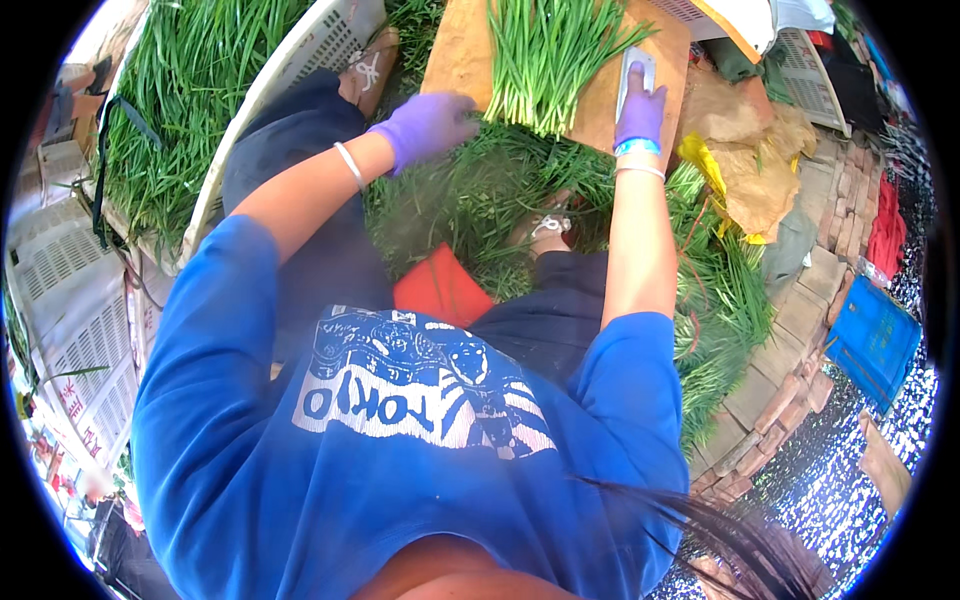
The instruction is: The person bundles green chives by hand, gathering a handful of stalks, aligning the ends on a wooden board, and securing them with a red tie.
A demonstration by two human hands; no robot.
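Observation:
On a wooden board in front of me lies a bunch of chives, with the pale cut ends toward me. My left hand, in a purple glove, hovers by the board's near left corner. Its fingers reach out toward the chives and nothing shows in them. To the right of the bunch, my gloved right hand grips a flat, silvery-white oblong thing on or just over the board. Its thumb lies along the top, and I cannot make out the thing's kind.
A large pale plastic basket full of long green chives stands at left. Loose trimmings cover the ground between my feet, around a red thing. More bunches, brown paper and a blue crate lie at right.

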